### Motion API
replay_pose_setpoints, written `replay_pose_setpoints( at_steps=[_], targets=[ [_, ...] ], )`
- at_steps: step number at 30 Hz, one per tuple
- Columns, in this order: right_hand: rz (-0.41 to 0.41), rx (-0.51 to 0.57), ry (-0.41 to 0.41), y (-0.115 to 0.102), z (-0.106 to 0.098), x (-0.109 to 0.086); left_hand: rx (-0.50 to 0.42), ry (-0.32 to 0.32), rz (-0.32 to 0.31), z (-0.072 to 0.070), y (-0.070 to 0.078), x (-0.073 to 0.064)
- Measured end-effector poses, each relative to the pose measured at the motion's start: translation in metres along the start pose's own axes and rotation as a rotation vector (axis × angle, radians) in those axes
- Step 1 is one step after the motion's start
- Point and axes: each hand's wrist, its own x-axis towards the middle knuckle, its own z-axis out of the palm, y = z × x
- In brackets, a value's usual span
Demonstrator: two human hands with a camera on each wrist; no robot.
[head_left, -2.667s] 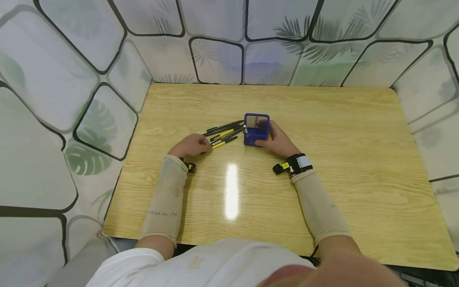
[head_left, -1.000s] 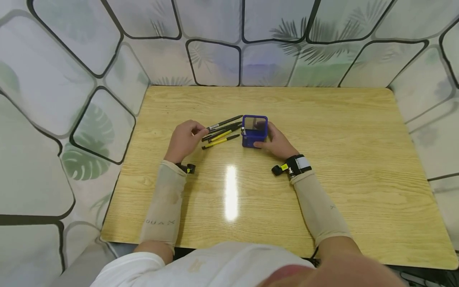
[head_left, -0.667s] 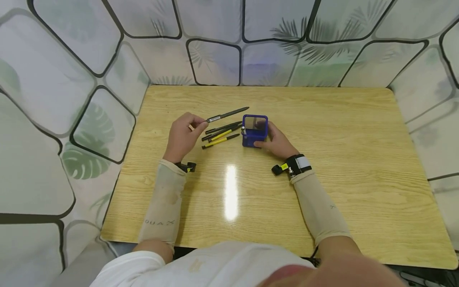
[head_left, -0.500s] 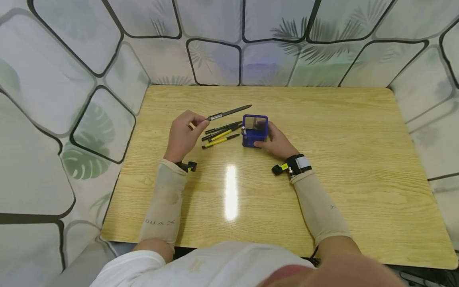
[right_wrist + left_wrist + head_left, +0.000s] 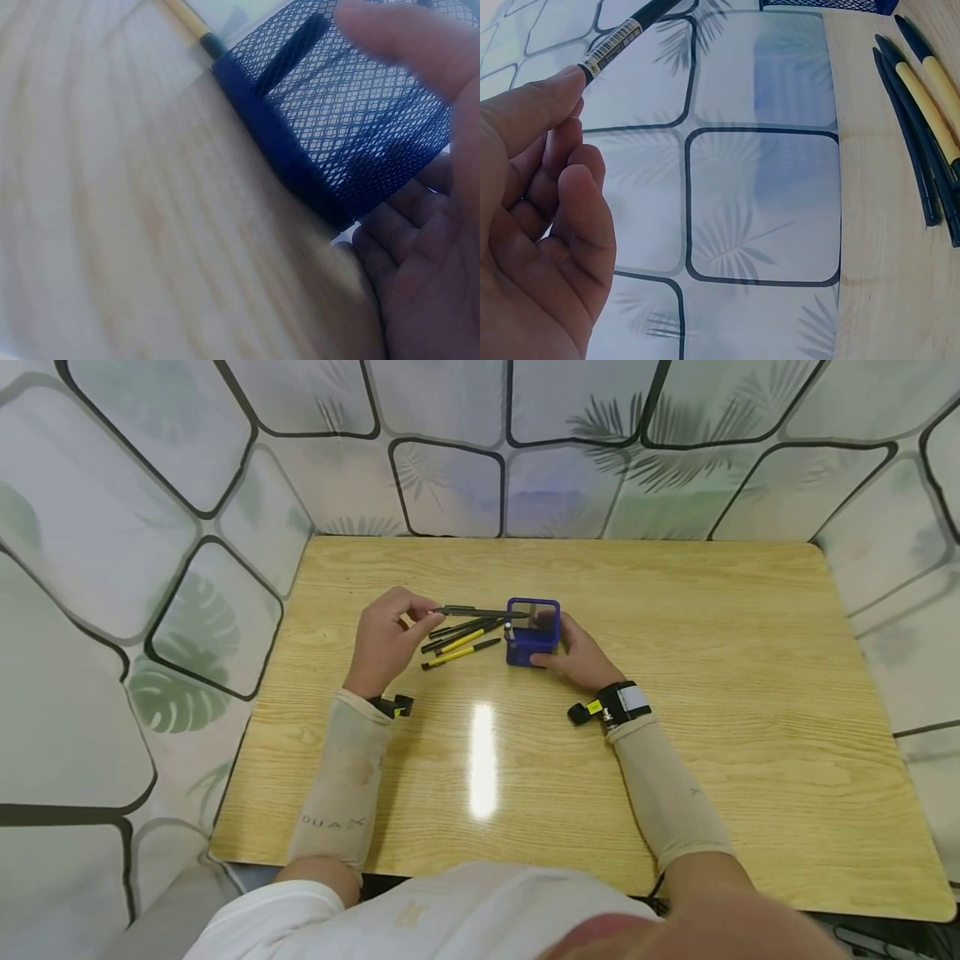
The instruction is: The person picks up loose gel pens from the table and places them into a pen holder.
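In the head view my left hand (image 5: 392, 639) pinches a black pen (image 5: 483, 612) by one end, with the far tip over the opening of a blue mesh pen holder (image 5: 531, 652). The left wrist view shows a barcode label on that pen (image 5: 615, 46), between thumb and fingers. My right hand (image 5: 587, 658) grips the holder, thumb on the near side; in the right wrist view the fingers reach around the mesh (image 5: 337, 97). Through it a dark pen shape (image 5: 292, 54) shows inside. Several black and yellow-black pens (image 5: 462, 655) lie beside the holder, below the left hand's pen.
The wooden table (image 5: 720, 693) reaches well to the right of the holder. A patterned curtain (image 5: 450, 485) stands along its back and sides. Small cameras are strapped to both wrists, the right one on a black band (image 5: 628, 703).
My left hand picked a black pen from the group and raised it. Its tip has since swung down and right to the holder's opening. The right hand stays on the holder.
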Motion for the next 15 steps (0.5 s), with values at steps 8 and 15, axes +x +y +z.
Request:
replay_pose_setpoints(
  at_steps=[8, 15],
  targets=[
    [0.015, 0.011, 0.001, 0.001, -0.001, 0.003, -0.001, -0.003, 0.038, -0.004, 0.012, 0.009],
    [0.063, 0.006, -0.01, -0.012, 0.0, -0.002, -0.02, -0.039, 0.01, 0.005, 0.021, 0.017]
  ],
)
